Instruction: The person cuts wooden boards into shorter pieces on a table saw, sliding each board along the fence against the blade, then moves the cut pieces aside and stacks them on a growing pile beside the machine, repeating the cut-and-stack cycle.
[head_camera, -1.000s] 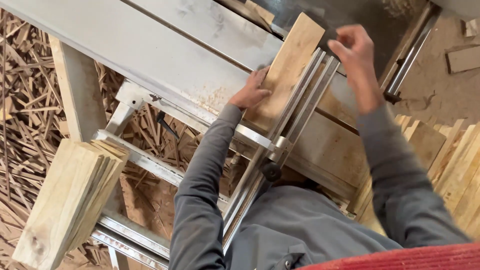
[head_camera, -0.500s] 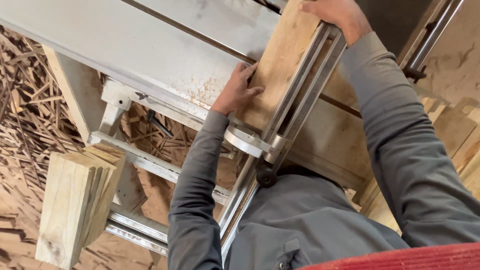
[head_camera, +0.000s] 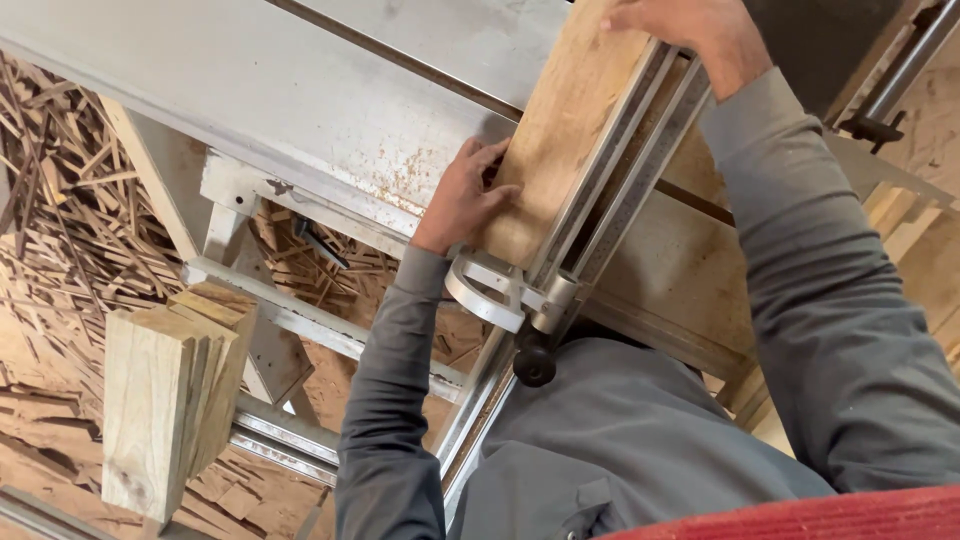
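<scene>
A light wooden board (head_camera: 570, 130) lies flat on the grey metal saw table (head_camera: 300, 90), its long right edge against a metal fence rail (head_camera: 625, 170). My left hand (head_camera: 465, 195) presses on the board's near left corner, fingers curled over its edge. My right hand (head_camera: 690, 30) rests on the board's far end at the top of the view, partly cut off by the frame. Both arms are in grey sleeves.
A stack of cut wooden boards (head_camera: 170, 385) stands on end at the lower left. Wood offcuts and strips (head_camera: 60, 200) litter the floor at left. A black knob (head_camera: 535, 365) sits at the fence's near end. More timber (head_camera: 930, 270) lies at right.
The board has slid farther along the fence, away from me. Both hands moved forward with it, the right hand now reaching the top edge of the view.
</scene>
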